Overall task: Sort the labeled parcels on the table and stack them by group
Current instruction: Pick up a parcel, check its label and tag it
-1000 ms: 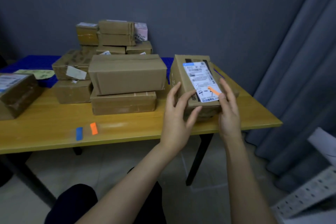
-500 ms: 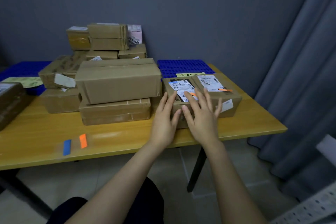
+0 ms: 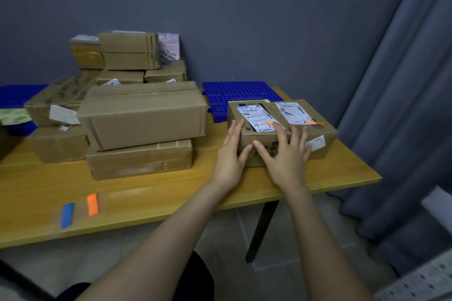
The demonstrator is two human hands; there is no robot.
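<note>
Near edge of the table (image 3: 146,193), left portion: a blue tape strip (image 3: 67,215) and an orange tape strip (image 3: 92,204) lie side by side.

Toward the right edge: the labelled parcel (image 3: 254,115), hand-marked "4-" with an orange tab. It was held tilted in the air a second ago and now sits flat on the table. It appears to touch the neighbouring parcel (image 3: 325,134) on its right, which is also orange-tabbed.

The left hand (image 3: 228,156) lies against its left side. The right hand (image 3: 286,159) lies across its near face and top. The fingers of both are straight and spread, pressing and not clasping.

Judgement: placement is made, squaring-up is in hand, and release is due next.

Behind it, a blue grid mat (image 3: 234,93) reaches the far edge. The large carton (image 3: 141,115) mid-table and the far stack (image 3: 129,54) probably await sorting.
</note>
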